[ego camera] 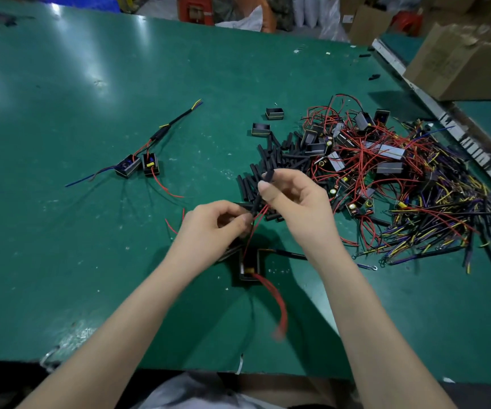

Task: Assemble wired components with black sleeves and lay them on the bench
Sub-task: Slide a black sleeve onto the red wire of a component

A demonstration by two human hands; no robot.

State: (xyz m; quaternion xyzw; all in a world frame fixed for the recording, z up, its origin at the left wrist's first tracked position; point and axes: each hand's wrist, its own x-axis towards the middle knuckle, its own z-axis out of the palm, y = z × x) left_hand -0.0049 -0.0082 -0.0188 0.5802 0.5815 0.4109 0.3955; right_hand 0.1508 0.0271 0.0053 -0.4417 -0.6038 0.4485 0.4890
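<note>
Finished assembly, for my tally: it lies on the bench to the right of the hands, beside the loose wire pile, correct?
Not quite. The head view shows the finished assembly on the green bench to the left of the hands, far across from the loose wire pile, which is on the right.

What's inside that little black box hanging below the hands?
The small black box is open-topped: a yellow part sits inside, with red wires coming out. Anything deeper is hidden by its walls and shadow.
</note>
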